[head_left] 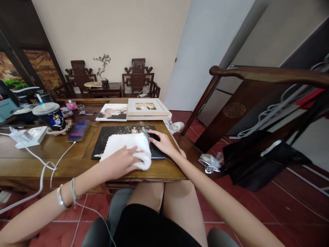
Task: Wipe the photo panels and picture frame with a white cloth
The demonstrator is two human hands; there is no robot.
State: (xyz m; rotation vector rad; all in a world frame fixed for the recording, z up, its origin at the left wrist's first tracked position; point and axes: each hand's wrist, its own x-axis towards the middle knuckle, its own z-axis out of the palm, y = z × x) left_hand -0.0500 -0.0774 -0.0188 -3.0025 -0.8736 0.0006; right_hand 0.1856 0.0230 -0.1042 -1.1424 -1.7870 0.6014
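Note:
A folded white towel [125, 142] lies over a dark photo album [104, 135] on the wooden table, covering much of its cover. My left hand [125, 159] rests on the towel's near side, its fingers apart and pressing into the bunched cloth. On the album's right part lies my right hand [163, 142], fingers spread and holding nothing. Two small figures of a printed picture show above the towel; the rest of that picture is partly hidden by the cloth and my right hand.
Behind the album are a framed photo [146, 105] and a white picture panel [112, 112]. To the left stand a lidded drink cup [52, 115], a phone [78, 130] on a cable and a power strip [33, 135]. A wooden chair [231, 109] stands at right.

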